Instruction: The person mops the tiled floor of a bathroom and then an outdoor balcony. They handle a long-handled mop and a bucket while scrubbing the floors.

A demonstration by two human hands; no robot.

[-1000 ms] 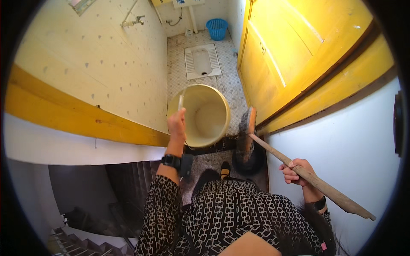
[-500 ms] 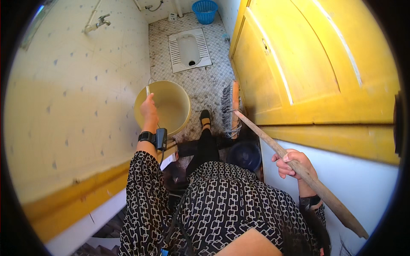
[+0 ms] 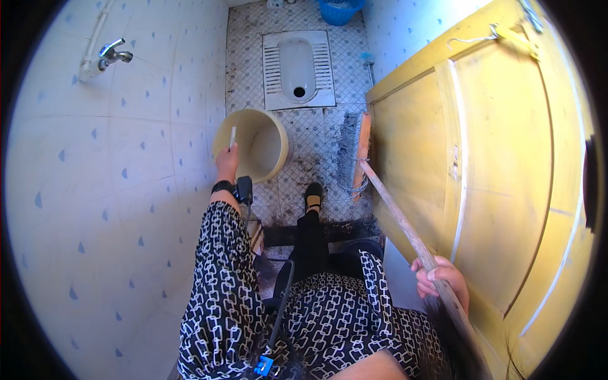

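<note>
My left hand (image 3: 227, 163) is closed around the pale grip of the handle of a large cream bucket (image 3: 261, 144). The bucket tilts so its mouth faces me, and no contents can be made out in it. Over on the right, my right hand (image 3: 442, 280) wraps round the long wooden handle of a push broom (image 3: 363, 152). Its grey bristles point left, and its wooden head is beside the yellow door, bound with wire where the handle joins. The lower end of the handle passes beneath my right hand toward the bottom edge.
Beyond the bucket, a white squat toilet (image 3: 297, 69) is set in the tiled floor. A blue basket (image 3: 341, 10) stands behind it, with a small blue brush (image 3: 367, 60) by the right wall. A tap (image 3: 114, 54) juts from the left wall. The yellow door (image 3: 500, 164) lines the right; a dark threshold (image 3: 278, 235) crosses the floor.
The view has shifted forward, and the toilet and tap look closer. The bucket now tilts more toward me. The broom has shifted slightly rightward; both hands keep their holds.
</note>
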